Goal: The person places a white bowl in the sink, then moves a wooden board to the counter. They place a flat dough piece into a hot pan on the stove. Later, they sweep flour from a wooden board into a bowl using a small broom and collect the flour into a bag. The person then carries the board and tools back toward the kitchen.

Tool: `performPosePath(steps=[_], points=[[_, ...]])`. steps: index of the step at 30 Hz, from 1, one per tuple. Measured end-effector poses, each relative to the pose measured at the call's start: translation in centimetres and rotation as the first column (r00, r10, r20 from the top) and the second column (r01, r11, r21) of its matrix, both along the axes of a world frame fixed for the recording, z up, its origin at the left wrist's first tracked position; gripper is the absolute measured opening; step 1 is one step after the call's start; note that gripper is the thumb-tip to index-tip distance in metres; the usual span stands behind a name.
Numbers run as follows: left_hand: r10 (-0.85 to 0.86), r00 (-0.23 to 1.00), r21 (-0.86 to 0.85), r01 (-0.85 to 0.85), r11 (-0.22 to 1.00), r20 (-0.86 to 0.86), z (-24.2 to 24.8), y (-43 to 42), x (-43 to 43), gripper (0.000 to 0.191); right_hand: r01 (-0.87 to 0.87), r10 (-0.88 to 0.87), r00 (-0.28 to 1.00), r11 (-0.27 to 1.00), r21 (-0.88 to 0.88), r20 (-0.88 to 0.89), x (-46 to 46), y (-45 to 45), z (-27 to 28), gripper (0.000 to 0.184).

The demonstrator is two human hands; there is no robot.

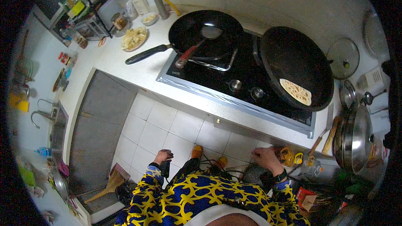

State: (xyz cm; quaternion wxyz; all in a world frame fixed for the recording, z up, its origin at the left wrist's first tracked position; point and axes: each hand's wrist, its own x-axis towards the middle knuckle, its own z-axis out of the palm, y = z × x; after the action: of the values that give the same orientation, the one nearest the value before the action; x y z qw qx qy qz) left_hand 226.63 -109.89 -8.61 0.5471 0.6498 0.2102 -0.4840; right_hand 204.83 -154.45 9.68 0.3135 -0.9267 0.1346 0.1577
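Observation:
Low in front of my body is my left hand (pixel 164 156), fingers loosely curled, with nothing visible in it. My right hand (pixel 263 156) hangs on the other side near the counter's front, its fingers blurred. Beyond the hands, a dark wok (pixel 201 22) stands on the black cooktop (pixel 248 72), with a red-handled spatula (pixel 188 53) resting in it. To its right a large dark pan (pixel 295 59) sits tilted, a piece of browned flatbread (pixel 296 92) near its lower edge. A plate of pale yellow food pieces (pixel 134 38) lies left of the wok.
Stacked lidded pans (pixel 358 144) and a glass lid (pixel 343 58) stand at the right. A small bowl (pixel 149 18) and a loaded rack (pixel 91 25) are at the back left. A faucet (pixel 39 116) is far left; a broom (pixel 113 180) and oil bottles (pixel 290 157) are low down.

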Motion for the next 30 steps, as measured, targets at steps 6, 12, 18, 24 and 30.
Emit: performPosePath(steps=[6,12,18,24,30], points=[[0.036,0.999,0.08,-0.036,0.996,-0.001,0.5,1.4,-0.1,0.032,-0.129,0.129,0.991,0.992,0.011,0.029,2.7,3.4,-1.5,0.026],[0.153,0.988,-0.062,-0.154,0.986,-0.014,-4.2,8.0,5.3,0.026,-0.192,0.192,0.981,0.981,-0.02,0.013,11.5,10.4,-0.2,0.021],[0.043,0.991,-0.116,-0.028,0.993,0.127,-5.5,18.4,13.5,0.022,-0.118,0.114,0.992,0.991,0.064,0.061,24.0,21.4,1.7,0.019],[0.413,0.91,-0.155,-0.413,0.897,-0.035,-0.5,26.2,22.8,0.02,-0.204,0.148,0.872,0.976,0.073,0.466,39.2,31.5,6.6,0.008],[0.334,0.851,-0.129,-0.309,0.942,0.406,7.4,25.8,30.7,0.024,-0.233,0.196,0.727,0.972,-0.032,0.658,52.8,36.1,12.6,0.012]])
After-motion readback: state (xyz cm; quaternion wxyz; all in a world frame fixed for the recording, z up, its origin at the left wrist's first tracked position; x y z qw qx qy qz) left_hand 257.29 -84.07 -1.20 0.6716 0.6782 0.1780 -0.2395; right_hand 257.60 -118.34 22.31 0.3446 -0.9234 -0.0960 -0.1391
